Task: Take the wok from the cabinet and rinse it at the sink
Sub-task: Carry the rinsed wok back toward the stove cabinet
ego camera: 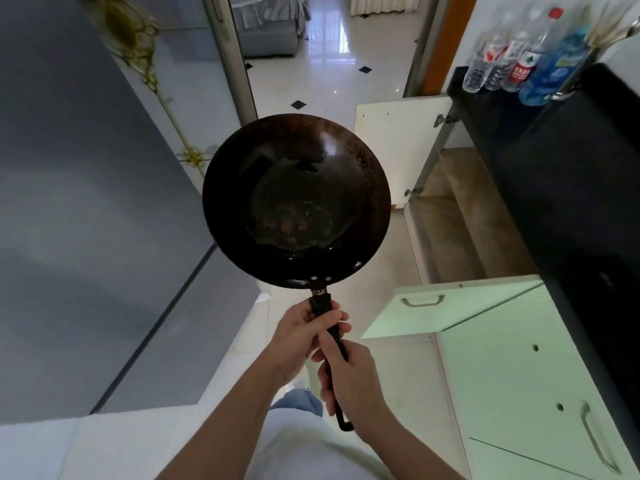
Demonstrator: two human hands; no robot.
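Observation:
A dark, worn wok (296,199) with rusty specks is held level in front of me, above the floor, bowl facing up. Its black handle runs down toward me. My left hand (298,336) grips the handle close to the bowl. My right hand (349,382) grips the same handle lower down, near its hanging loop. The cabinet (450,216) at the right stands with its white door (398,154) swung open, wooden shelves showing inside. No sink is in view.
A black countertop (554,174) runs along the right with several plastic bottles (516,60) at its far end. A pale green cabinet door (450,310) stands open below it. A grey refrigerator (86,202) fills the left. A doorway lies ahead.

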